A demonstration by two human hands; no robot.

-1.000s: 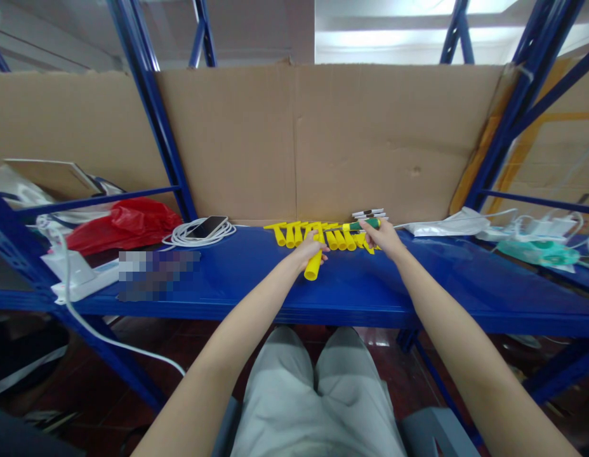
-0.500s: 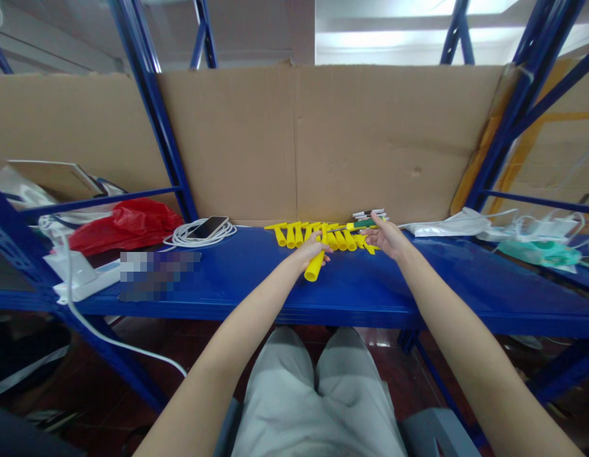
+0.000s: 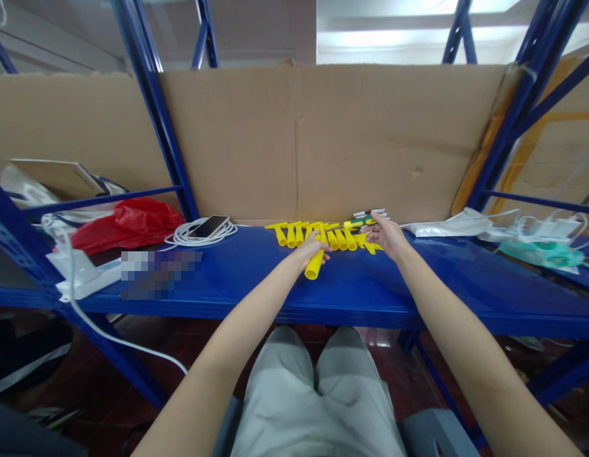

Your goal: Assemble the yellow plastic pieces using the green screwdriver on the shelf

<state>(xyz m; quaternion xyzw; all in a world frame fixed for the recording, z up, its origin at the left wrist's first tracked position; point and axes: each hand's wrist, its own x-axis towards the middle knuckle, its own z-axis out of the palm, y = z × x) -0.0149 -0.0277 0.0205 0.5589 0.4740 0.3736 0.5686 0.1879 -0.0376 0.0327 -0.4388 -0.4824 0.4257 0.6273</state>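
My left hand (image 3: 308,250) is wrapped round a yellow T-shaped piece with a hollow tube (image 3: 314,264), its open end facing me. With thumb and fingertips, my right hand (image 3: 388,238) grips the end of a screwdriver (image 3: 355,223) that has a green and yellow handle. The thin shaft runs left toward the top of the held piece; whether its tip touches is too small to tell. Behind my hands, several similar yellow pieces (image 3: 291,237) lie in a row. A small yellow part (image 3: 370,248) lies below my right fingers.
Black and white pens (image 3: 368,213) lie by the cardboard backboard (image 3: 370,139). Left on the blue shelf (image 3: 256,279) are a phone (image 3: 209,226) on a coiled white cable (image 3: 179,237), a red bag (image 3: 127,223) and a power strip (image 3: 92,279). A white packet (image 3: 449,223) lies right.
The screwdriver handle appears turned slightly, with more yellow showing, and my right fingers have shifted a little. My left hand and the yellow piece hold nearly the same place.
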